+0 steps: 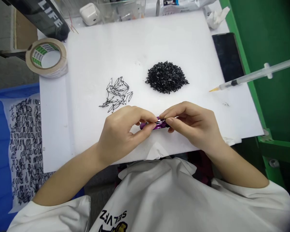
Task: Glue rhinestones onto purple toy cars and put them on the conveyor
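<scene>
Between my two hands is a small shiny purple piece (160, 124) with dark parts; its exact kind I cannot make out. My left hand (123, 130) pinches its left end between thumb and forefinger. The thumb and fingertips of my right hand (193, 124) close on its right end. Past my left hand lies a loose cluster of thin black-edged, leaf-shaped frames (118, 93). A heap of tiny glossy black pointed pieces (167, 77) sits farther back on the white board (99, 51). My fingers partly cover the purple piece.
A syringe (246, 76) with a yellow tip reaches in from the right, near a dark phone (228, 57). At the left are a tape roll (47, 58) and a black bottle (43, 17). A white earbud case (90, 14) stands behind. Many dark pieces cover a sheet (26, 145) at far left.
</scene>
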The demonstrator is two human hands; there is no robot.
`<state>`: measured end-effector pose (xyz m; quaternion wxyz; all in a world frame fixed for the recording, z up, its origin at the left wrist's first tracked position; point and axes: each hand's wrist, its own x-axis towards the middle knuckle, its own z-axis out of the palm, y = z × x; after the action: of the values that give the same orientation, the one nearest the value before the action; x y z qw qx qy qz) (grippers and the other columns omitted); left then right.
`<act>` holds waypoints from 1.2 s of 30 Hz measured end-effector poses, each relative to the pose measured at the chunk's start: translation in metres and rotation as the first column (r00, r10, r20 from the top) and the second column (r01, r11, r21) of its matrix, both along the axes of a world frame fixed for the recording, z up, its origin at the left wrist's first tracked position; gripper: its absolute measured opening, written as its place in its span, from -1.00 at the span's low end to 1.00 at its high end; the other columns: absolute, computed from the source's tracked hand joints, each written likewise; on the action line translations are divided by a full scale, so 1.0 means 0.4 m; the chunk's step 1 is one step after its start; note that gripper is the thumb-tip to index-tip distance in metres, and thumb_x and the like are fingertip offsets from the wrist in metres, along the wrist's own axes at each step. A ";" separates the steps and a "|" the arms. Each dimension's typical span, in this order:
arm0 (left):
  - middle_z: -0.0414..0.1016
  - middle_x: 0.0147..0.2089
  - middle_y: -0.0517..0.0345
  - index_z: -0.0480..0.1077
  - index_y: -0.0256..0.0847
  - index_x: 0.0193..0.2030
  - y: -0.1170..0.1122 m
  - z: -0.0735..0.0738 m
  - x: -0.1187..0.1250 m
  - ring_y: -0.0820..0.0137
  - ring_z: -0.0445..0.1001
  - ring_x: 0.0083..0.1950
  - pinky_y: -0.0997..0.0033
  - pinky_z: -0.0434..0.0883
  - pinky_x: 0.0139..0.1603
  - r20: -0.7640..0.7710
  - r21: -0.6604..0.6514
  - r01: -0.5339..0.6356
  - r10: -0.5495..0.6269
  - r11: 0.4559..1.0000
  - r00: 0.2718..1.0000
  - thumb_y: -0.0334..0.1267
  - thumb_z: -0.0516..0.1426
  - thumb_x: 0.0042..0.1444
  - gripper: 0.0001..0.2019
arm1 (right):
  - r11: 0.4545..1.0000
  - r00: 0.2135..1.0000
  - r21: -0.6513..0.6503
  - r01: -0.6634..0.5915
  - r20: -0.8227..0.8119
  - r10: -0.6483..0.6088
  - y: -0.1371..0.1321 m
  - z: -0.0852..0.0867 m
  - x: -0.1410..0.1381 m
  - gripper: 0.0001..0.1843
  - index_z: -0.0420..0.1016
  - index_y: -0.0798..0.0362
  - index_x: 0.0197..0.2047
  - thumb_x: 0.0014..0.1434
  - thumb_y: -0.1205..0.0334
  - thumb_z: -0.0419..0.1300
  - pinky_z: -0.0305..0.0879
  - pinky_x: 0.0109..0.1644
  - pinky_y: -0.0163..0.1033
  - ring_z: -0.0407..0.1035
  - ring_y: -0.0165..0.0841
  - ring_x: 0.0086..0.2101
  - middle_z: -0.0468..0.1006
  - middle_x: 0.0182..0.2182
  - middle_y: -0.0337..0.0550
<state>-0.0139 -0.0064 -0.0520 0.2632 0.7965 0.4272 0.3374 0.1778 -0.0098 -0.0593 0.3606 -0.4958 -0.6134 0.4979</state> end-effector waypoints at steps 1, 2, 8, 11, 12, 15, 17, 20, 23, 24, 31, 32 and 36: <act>0.50 -0.38 0.28 0.40 -0.17 -0.34 -0.001 0.000 0.002 0.52 0.42 -0.41 0.48 0.40 -0.34 -0.003 0.001 -0.013 0.013 1.000 1.000 -0.39 0.12 0.08 -0.94 | 1.000 1.000 0.005 0.000 0.007 0.000 -0.001 0.000 0.000 -0.94 0.45 0.06 -0.35 0.09 0.27 0.18 0.43 -0.45 -0.34 0.42 -0.43 -0.40 0.54 -0.37 -0.19; 0.50 -0.39 0.29 0.40 -0.17 -0.34 -0.002 0.000 0.004 0.52 0.41 -0.42 0.49 0.39 -0.35 0.001 0.004 -0.026 0.026 1.000 1.000 -0.40 0.12 0.07 -0.94 | 1.000 1.000 0.009 -0.001 0.011 0.001 -0.001 0.000 -0.001 -0.94 0.45 0.06 -0.36 0.10 0.26 0.18 0.43 -0.45 -0.34 0.42 -0.44 -0.41 0.54 -0.37 -0.19; 0.45 -0.45 0.31 0.32 -0.19 -0.44 -0.012 0.000 0.006 0.51 0.38 -0.42 0.49 0.36 -0.36 -0.015 0.002 -0.052 0.052 0.999 0.999 -0.47 0.12 0.00 -0.89 | 1.000 0.997 -0.024 0.006 -0.074 -0.008 -0.008 -0.003 -0.001 -0.86 0.41 0.01 -0.19 0.16 0.22 0.13 0.46 -0.44 -0.37 0.46 -0.43 -0.33 0.54 -0.33 -0.21; 0.42 -0.48 0.31 0.30 -0.17 -0.45 -0.014 -0.001 0.002 0.50 0.36 -0.43 0.46 0.35 -0.35 -0.083 -0.001 -0.052 0.052 0.999 0.995 -0.45 0.10 -0.01 -0.90 | 0.999 0.994 -0.037 0.003 -0.108 -0.007 -0.009 -0.007 0.000 -0.82 0.35 -0.01 -0.11 0.21 0.21 0.06 0.46 -0.44 -0.37 0.46 -0.38 -0.24 0.54 -0.30 -0.19; 0.42 -0.48 0.31 0.30 -0.17 -0.45 -0.014 -0.001 0.001 0.49 0.36 -0.43 0.46 0.34 -0.35 -0.099 -0.002 -0.049 0.049 0.999 0.994 -0.45 0.10 -0.01 -0.90 | 0.999 0.995 -0.037 0.002 -0.104 -0.006 -0.009 -0.008 0.000 -0.82 0.34 -0.01 -0.11 0.21 0.22 0.05 0.46 -0.44 -0.36 0.46 -0.37 -0.24 0.54 -0.30 -0.18; 0.41 -0.49 0.32 0.29 -0.17 -0.44 -0.014 -0.002 0.001 0.49 0.36 -0.42 0.45 0.33 -0.34 -0.124 -0.009 -0.029 0.028 1.000 0.992 -0.46 0.08 0.00 -0.89 | 0.999 0.995 -0.034 -0.003 -0.101 0.000 -0.009 -0.010 0.001 -0.82 0.33 -0.02 -0.10 0.21 0.24 0.05 0.47 -0.44 -0.35 0.46 -0.36 -0.23 0.53 -0.30 -0.18; 0.41 -0.49 0.32 0.28 -0.17 -0.43 -0.013 -0.003 0.003 0.49 0.36 -0.42 0.45 0.32 -0.34 -0.129 -0.012 -0.028 0.026 1.000 0.991 -0.47 0.08 0.00 -0.89 | 0.999 0.994 -0.038 -0.006 -0.107 0.002 -0.009 -0.009 0.001 -0.83 0.33 -0.02 -0.11 0.21 0.26 0.04 0.47 -0.44 -0.35 0.46 -0.37 -0.23 0.53 -0.30 -0.18; 0.41 -0.49 0.33 0.28 -0.17 -0.43 -0.012 -0.004 0.005 0.49 0.35 -0.42 0.46 0.32 -0.34 -0.127 -0.008 -0.028 0.026 1.000 0.992 -0.47 0.09 0.00 -0.88 | 0.999 0.993 -0.041 -0.013 -0.114 0.008 -0.010 -0.008 0.001 -0.83 0.32 -0.02 -0.12 0.20 0.27 0.05 0.47 -0.44 -0.35 0.46 -0.37 -0.23 0.53 -0.30 -0.18; 0.40 -0.49 0.33 0.28 -0.19 -0.43 -0.012 -0.005 0.008 0.51 0.34 -0.42 0.47 0.31 -0.34 -0.125 0.010 -0.012 0.014 1.000 0.992 -0.49 0.10 0.00 -0.87 | 0.999 0.992 -0.027 -0.038 -0.125 0.034 -0.012 -0.007 0.002 -0.83 0.32 -0.02 -0.11 0.21 0.29 0.04 0.47 -0.42 -0.36 0.46 -0.38 -0.22 0.53 -0.29 -0.19; 0.40 -0.49 0.33 0.27 -0.19 -0.44 -0.012 -0.005 0.009 0.51 0.33 -0.42 0.48 0.31 -0.34 -0.128 0.018 -0.010 0.012 1.000 0.992 -0.49 0.10 0.01 -0.87 | 0.999 0.991 -0.023 -0.047 -0.126 0.044 -0.013 -0.007 0.002 -0.83 0.32 -0.02 -0.11 0.21 0.29 0.04 0.47 -0.41 -0.36 0.45 -0.38 -0.21 0.53 -0.28 -0.18; 0.38 -0.47 0.32 0.29 -0.18 -0.39 -0.023 -0.001 0.017 0.50 0.32 -0.41 0.47 0.32 -0.29 -0.159 -0.027 0.008 -0.012 1.000 0.987 -0.50 0.07 0.04 -0.87 | 0.996 0.991 -0.019 -0.085 -0.109 0.082 -0.019 -0.011 0.010 -0.80 0.31 -0.01 -0.10 0.20 0.33 0.02 0.49 -0.37 -0.33 0.45 -0.37 -0.21 0.53 -0.27 -0.17; 0.38 -0.44 0.30 0.30 -0.18 -0.37 -0.025 -0.002 0.017 0.49 0.32 -0.38 0.46 0.32 -0.26 -0.174 -0.044 0.001 -0.009 0.999 0.985 -0.49 0.08 0.03 -0.88 | 0.996 0.991 -0.014 -0.092 -0.103 0.090 -0.021 -0.011 0.011 -0.80 0.32 -0.01 -0.10 0.19 0.34 0.01 0.49 -0.37 -0.33 0.45 -0.38 -0.22 0.53 -0.27 -0.17; 0.39 -0.22 0.16 0.31 -0.22 -0.21 -0.031 -0.017 0.017 0.38 0.33 -0.16 0.37 0.30 -0.10 -0.273 -0.070 -0.044 0.023 0.997 0.962 -0.42 0.12 0.01 -0.83 | 0.993 0.993 0.031 -0.112 -0.039 0.114 -0.031 -0.014 0.019 -0.81 0.38 0.01 -0.18 0.19 0.39 0.01 0.48 -0.36 -0.31 0.46 -0.41 -0.29 0.52 -0.30 -0.19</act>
<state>-0.0071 -0.0189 -0.0588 0.2261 0.8174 0.4852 0.2129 0.1853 -0.0224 -0.0649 0.3514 -0.4447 -0.6401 0.5187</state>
